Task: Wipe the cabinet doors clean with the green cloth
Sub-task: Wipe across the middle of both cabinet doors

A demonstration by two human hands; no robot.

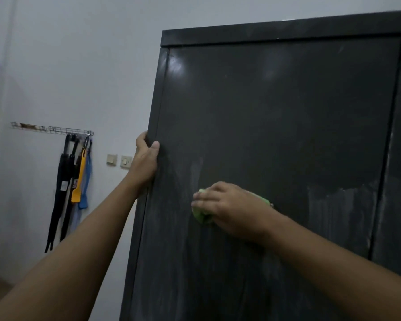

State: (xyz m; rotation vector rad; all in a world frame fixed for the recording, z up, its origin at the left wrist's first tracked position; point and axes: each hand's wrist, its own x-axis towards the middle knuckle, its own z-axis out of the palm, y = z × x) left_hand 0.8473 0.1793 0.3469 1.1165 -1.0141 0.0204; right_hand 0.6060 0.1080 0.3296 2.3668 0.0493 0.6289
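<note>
Cabinet: a tall dark grey metal cabinet [276, 33] fills the right of the view, with glare patches up high.
Left door: the broad left door [276, 123] has chalky streaks over its lower half and a paler smear by the seam with the right door [398, 158].
Cloth: the crumpled green cloth [200, 214] sits on the left door, low and central.
Right hand: the right hand [232, 209] is on top, fingers curled over the cloth, pressing it to the panel.
Left hand: the left hand [146, 161] grips the cabinet's left edge, thumb in front.
Room: a pale wall [79, 66] lies left of the cabinet. Two beige switch plates [111, 159] sit just beside the edge. Further left is a wire wall rack [53, 129] with black straps [60, 193] hanging.
</note>
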